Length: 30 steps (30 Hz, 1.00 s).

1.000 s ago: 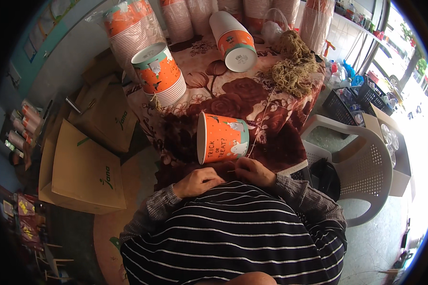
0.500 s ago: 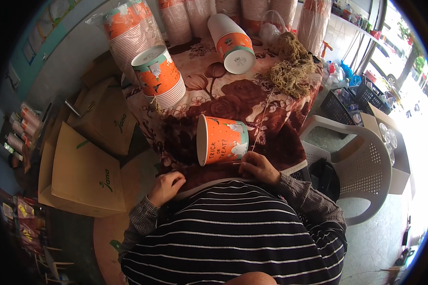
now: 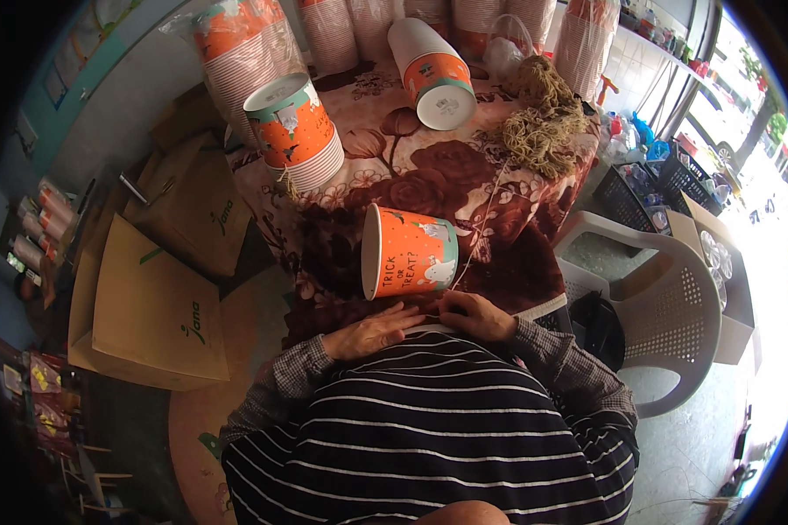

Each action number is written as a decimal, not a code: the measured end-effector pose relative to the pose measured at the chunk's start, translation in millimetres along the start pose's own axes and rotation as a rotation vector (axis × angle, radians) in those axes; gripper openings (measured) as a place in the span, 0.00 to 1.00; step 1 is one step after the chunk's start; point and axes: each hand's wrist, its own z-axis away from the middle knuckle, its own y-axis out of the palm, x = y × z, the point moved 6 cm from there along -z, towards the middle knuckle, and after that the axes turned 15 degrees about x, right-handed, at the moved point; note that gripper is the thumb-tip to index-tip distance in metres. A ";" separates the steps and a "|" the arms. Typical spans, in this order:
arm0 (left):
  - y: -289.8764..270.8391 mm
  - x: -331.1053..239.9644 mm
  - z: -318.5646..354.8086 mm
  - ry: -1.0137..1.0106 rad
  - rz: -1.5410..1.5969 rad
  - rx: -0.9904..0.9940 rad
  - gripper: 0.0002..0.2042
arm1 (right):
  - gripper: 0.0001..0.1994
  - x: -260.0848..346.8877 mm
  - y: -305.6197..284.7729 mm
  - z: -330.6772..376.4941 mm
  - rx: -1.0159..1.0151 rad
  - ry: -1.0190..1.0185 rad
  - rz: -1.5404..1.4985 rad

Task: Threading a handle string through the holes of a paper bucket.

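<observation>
An orange paper tub [image 3: 411, 254] with a teal base band lies on its side near the front table edge, its mouth facing left. My left hand [image 3: 372, 332] rests flat at the table edge below the tub, its fingers stretched toward the right hand. Just below the tub's base, my right hand [image 3: 477, 315] is closed, thumb and fingers pinched together on a thin string. This string [image 3: 492, 197] runs up over the cloth to a tangled tan heap of twine [image 3: 547, 127]. Its very end is hidden by the fingers.
A flowered cloth [image 3: 438, 166] covers the table. Nested tubs [image 3: 298, 131] stand at left; another stack [image 3: 429, 74] lies on its side. Bagged cup stacks [image 3: 328, 35] line the back. Cardboard boxes [image 3: 149, 306] sit left, a plastic chair [image 3: 657, 297] right.
My left hand has moved right along the table edge, toward the right hand, and its fingers have straightened. The right hand has shifted slightly down; the tub stays nearly in place.
</observation>
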 end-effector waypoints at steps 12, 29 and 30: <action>-65.7 -63.2 31.8 0.058 0.026 -0.566 0.10 | 0.05 45.3 -26.6 -7.7 -0.166 -0.134 -0.449; -56.8 -87.7 -12.7 0.103 -0.412 -0.784 0.07 | 0.06 62.0 -31.5 -14.3 -0.223 -0.105 -0.248; -56.4 -89.2 -12.1 0.112 -0.404 -0.797 0.06 | 0.06 62.4 -30.9 -13.8 -0.222 -0.094 -0.227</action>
